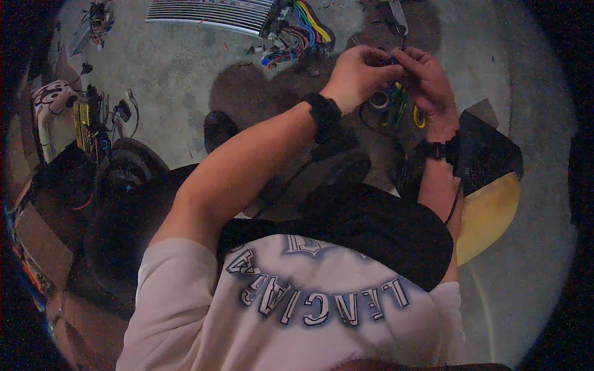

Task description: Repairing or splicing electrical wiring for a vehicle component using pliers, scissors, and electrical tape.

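Observation:
My left hand (357, 77) and my right hand (428, 83) come together at the upper right, fingertips almost touching. Both hands are closed in a pinch around a small dark piece, too small and dim to name. Just beyond the fingers lies a narrow metal-coloured tool (398, 18), its kind unclear. Below the hands, partly hidden by the right one, are green and yellow loops or handles (401, 105) I cannot name for sure. A round roll (378, 100) with a blue rim sits beside them.
A finned metal unit (210, 17) with a bundle of coloured wires (300, 37) lies on the concrete floor ahead. At the left are a yellow-wrapped part (82, 120), a dark wheel-like thing (133, 164) and cardboard (43, 241). A yellow panel (489, 216) stands at the right.

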Demonstrator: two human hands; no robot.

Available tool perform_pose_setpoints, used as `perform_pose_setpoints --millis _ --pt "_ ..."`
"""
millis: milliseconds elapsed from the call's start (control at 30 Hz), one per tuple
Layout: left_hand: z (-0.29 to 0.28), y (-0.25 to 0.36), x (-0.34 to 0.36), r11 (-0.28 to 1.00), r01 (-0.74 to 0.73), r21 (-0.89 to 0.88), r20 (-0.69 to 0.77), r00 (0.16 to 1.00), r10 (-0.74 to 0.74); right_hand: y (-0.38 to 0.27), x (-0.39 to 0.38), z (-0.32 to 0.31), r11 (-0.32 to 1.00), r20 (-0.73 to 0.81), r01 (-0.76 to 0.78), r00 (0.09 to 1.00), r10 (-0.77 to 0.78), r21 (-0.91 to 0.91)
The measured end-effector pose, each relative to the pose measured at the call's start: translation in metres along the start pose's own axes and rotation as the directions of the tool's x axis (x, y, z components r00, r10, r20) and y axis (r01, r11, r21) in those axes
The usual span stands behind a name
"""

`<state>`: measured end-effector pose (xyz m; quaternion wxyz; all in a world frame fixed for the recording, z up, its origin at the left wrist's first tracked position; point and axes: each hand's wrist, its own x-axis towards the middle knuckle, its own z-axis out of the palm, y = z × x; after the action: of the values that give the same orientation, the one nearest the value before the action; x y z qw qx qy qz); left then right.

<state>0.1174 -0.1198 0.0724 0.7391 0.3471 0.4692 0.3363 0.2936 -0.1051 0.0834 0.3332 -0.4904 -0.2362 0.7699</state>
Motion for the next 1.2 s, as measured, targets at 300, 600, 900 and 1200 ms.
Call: perform_pose_setpoints --millis 300,600,900,1200 --pt "-0.005 -0.017 0.012 0.987 -0.058 0.147 -0.124 0.989 0.076 0.019 0.016 -0.016 0.957 -0.062 0.091 0.992 -0.112 -0.277" --pt "-0.026 -0.016 0.025 0.968 -0.07 0.24 -0.16 0.981 0.111 -0.049 0.01 0.0 0.707 -0.286 -0.194 0.958 -0.013 -0.68" --pt "-0.054 -0.007 0.049 0.984 0.152 0.09 -0.089 0.986 -0.144 -0.083 -0.167 -0.07 0.181 -0.434 -0.447 0.568 -0.699 -0.876" --pt "-0.067 0.012 0.077 0.955 0.294 -0.023 -0.035 0.955 -0.295 -0.104 -0.265 -0.111 0.33 -0.681 -0.645 0.422 -0.598 -0.689"
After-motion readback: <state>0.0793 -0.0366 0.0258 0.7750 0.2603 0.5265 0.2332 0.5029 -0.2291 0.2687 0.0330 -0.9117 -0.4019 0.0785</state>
